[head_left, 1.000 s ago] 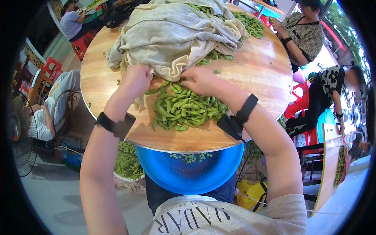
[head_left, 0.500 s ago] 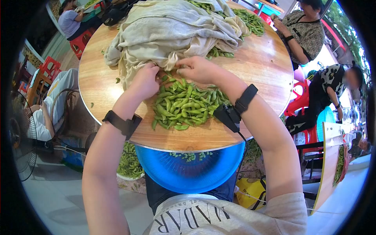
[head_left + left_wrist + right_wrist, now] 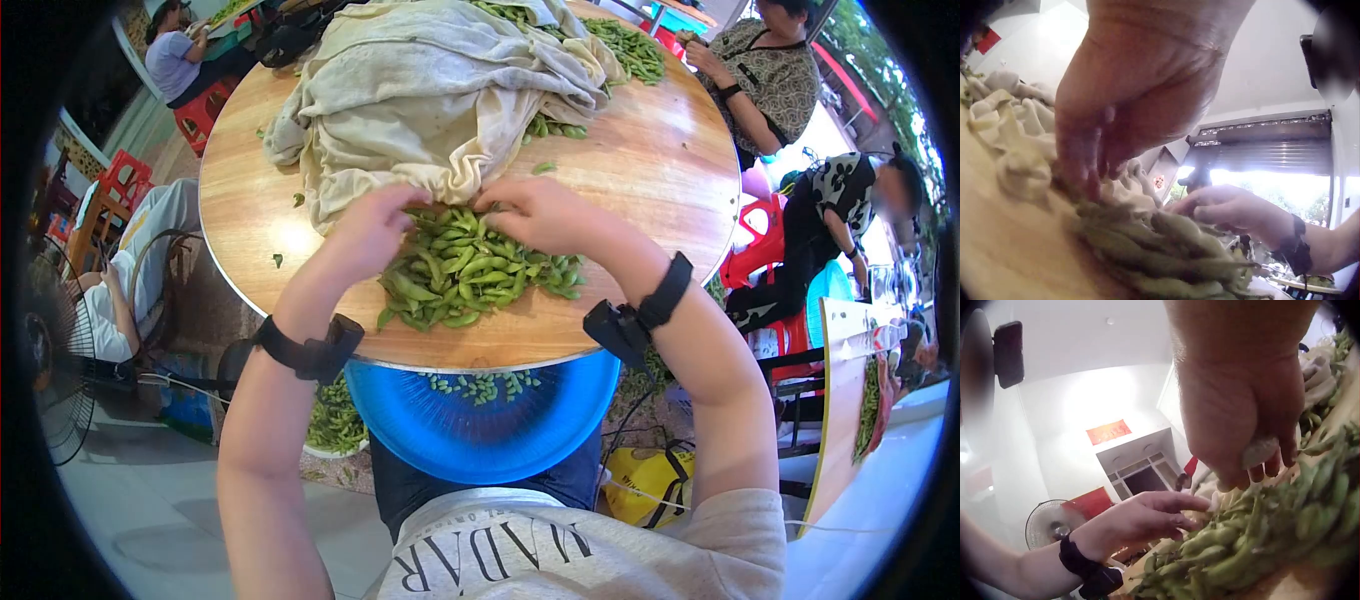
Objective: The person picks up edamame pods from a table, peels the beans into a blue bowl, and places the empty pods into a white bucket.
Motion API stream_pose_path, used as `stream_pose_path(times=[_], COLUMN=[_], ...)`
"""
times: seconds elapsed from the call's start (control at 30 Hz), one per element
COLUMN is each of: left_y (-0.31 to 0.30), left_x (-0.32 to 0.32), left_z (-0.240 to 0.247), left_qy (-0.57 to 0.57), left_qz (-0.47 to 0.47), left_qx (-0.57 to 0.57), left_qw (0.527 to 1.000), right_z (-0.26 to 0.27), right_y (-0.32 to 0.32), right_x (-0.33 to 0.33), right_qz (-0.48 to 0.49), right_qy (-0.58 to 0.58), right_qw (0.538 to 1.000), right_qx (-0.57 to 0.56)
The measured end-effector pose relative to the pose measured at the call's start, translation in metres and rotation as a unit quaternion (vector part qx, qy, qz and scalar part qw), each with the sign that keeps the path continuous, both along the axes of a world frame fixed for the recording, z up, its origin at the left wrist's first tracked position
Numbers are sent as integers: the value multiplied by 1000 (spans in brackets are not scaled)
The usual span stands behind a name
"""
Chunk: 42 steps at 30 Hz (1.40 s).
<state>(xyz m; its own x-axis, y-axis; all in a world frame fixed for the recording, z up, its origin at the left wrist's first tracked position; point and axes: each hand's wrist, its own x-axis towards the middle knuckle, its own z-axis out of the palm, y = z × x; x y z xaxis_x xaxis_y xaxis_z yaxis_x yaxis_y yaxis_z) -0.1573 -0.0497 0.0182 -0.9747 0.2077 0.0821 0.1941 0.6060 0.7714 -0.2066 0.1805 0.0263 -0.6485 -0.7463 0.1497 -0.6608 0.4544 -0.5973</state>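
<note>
Heap of slim green bean pods (image 3: 470,275) on the round light-wood counter (image 3: 670,190), near edge. Probably light, firm but bendy, loose, easily scattered; best scooped from the back or sides, single pods pinched mid-length. Left hand (image 3: 372,230) and right hand (image 3: 540,216) at its far edge: both grips loose, fingers bent down, nothing visibly clamped. Rumpled cream cloth (image 3: 400,110) just behind, limiting reach there. Wide translucent blue plastic basin (image 3: 405,430) below the front rim.
</note>
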Motion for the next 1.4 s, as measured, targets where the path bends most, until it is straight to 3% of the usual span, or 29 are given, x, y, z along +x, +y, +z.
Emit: stream_pose_path(times=[0.03, 0.13, 0.37, 0.47, 0.57, 0.67, 0.73, 0.77, 0.87, 0.9, 0.97, 1.0, 1.07, 1.13, 1.27, 1.33, 1.37, 1.4], left_y=[-3, -15, -4, 0, -1, 7, 15, 19, 29, 32, 42, 44, 45, 56, 61, 56, 54, 53], left_x=[2, 0, -14, -13, -3, 32, 64, 80, 114, 124, 141, 149, 165, 179, 190, 196, 200, 203], left_z=[5, 14, -11, -5, 2, 36, 42, 40, 29, 26, 20, 14, -1, -10, -27, -26, -21, -19], left_qy=[-16, 5, 158, 132, 168, -78, -99, -113, -115, -122, -92, -75, -143, -226, -151, -131, -130, -130], left_qz=[38, 44, -57, -48, 9, 76, 53, 41, 25, 41, 143, 195, 199, 183, 189, 179, 169, 158], left_qx=[35, -102, -227, -241, -147, 94, 185, 230, 274, 289, 401, 455, 566, 665, 647, 598, 577, 556], left_qw=[999, 994, 959, 960, 975, 990, 976, 966, 954, 949, 900, 866, 787, 688, 723, 770, 788, 806], right_z=[1, 32, 29, 32, 34, 44, 39, 42, 22, 21, 19, 14, -2, -13, -23, -15, -19, -18], right_y=[4, 22, 35, 40, 44, 40, 34, 25, -4, -9, -19, -23, -30, -36, -37, -27, -20, -12], right_x=[3, 22, 47, 58, 68, 86, 93, 100, 115, 123, 142, 149, 163, 181, 201, 205, 211, 212], right_qz=[-18, -101, -94, -108, -142, -161, -130, -152, -67, -73, -78, -89, -112, -125, -116, -98, -152, -143], right_qy=[20, -5, -68, -89, -165, -300, -346, -327, -168, -172, -176, -110, 22, 38, 43, 31, -132, -215], right_qw=[999, 995, 991, 986, 966, 917, 904, 913, 964, 963, 960, 964, 958, 954, 960, 960, 941, 932], right_qx=[-37, 8, -70, -86, -140, -206, -215, -189, -194, -196, -202, -223, -263, -269, -253, -259, -272, -253])
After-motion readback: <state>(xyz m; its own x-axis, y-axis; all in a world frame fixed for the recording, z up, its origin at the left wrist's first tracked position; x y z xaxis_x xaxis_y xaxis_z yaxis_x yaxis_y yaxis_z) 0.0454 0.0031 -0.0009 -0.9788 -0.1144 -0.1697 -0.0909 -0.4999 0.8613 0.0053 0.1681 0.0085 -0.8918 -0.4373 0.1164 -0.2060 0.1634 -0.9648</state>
